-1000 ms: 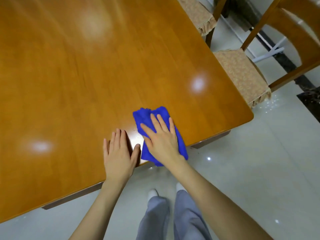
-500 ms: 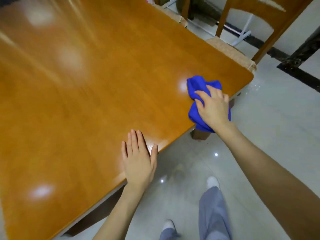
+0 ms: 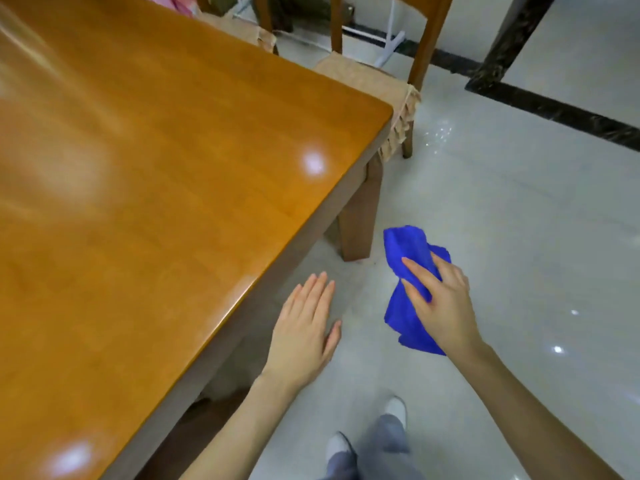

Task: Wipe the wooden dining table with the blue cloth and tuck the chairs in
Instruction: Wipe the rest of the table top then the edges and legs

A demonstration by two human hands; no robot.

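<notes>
One second ago the right hand (image 3: 440, 306) was pressing the blue cloth (image 3: 407, 251) flat on the wooden dining table (image 3: 173, 168), close to the near edge. Half a second ago it had slid the cloth to the near right corner. Now the cloth is off the table. It hangs bunched in the air, past that corner and above the floor (image 3: 519, 202). The right hand grips it, with the index finger laid along the top and the other fingers closed around the fabric. The left hand (image 3: 304, 327), which was lying flat on the table near the edge, has also left the wood. It hovers over the floor just beside the near edge, fingers straight and close together, holding nothing.

I judge that the wiping stroke along this edge is finished and that the person is turning to the chairs, but I cannot tell if the rest of the tabletop is already wiped.

The nearest chair (image 3: 367, 74) stands at the right edge, near the corner. Its cushioned seat seems partly under the table, with the fringe hanging beside the table leg (image 3: 360, 216). A second chair (image 3: 242, 29) shows further along the same edge. Behind the first chair stands a white rack (image 3: 388, 39). The cloth occupies the right hand, so pushing a chair may need the free left hand.
</notes>
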